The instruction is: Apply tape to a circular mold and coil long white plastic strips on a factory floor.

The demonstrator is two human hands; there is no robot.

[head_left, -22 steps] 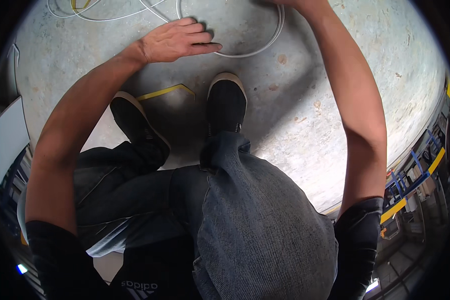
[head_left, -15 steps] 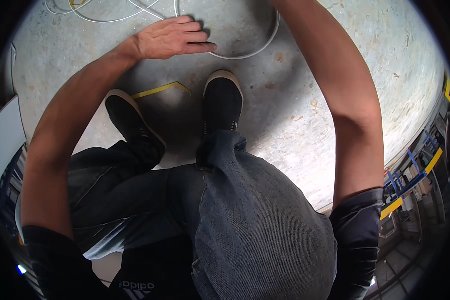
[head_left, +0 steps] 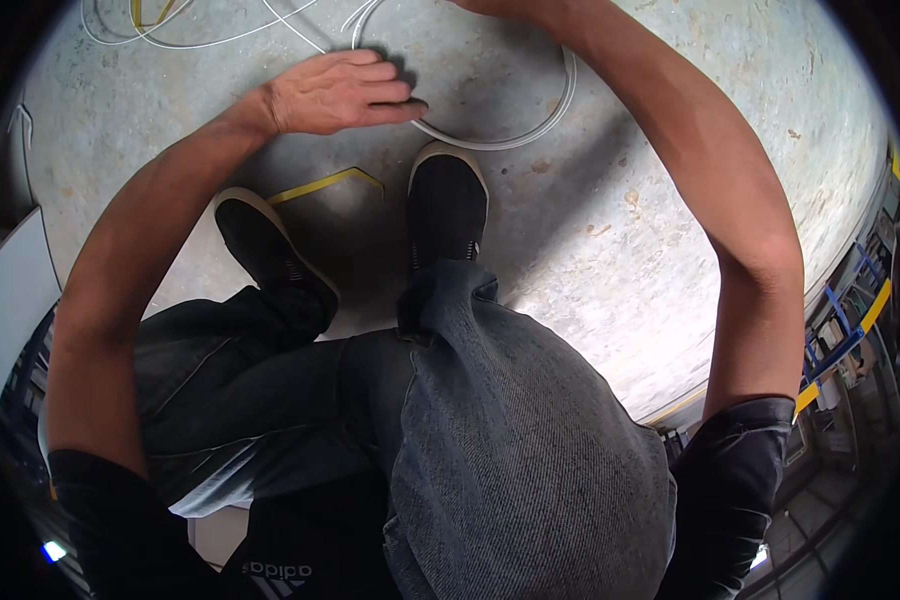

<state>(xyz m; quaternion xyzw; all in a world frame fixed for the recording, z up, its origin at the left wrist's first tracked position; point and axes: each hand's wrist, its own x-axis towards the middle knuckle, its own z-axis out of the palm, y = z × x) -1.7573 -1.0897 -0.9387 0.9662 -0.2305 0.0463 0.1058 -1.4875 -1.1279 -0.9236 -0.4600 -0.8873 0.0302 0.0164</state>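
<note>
Inside the concrete floor's (head_left: 590, 190) right edge, the white cable loop (head_left: 500, 147) had neared the shoe (head_left: 448, 200), seemingly gaining turns. The left hand (head_left: 345, 95) covered part; the right hand (head_left: 490, 6) swung leftward (neither grip was clear).

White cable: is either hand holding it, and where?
The left hand covers the lower left of the white cable loop; whether it grips, or what the right hand holds, cannot be told.

One short word in pale print (head_left: 278, 571) can be read on the front of the black shirt (head_left: 320, 530), with slanted pale stripes (head_left: 268, 587) just below it in view.
</note>
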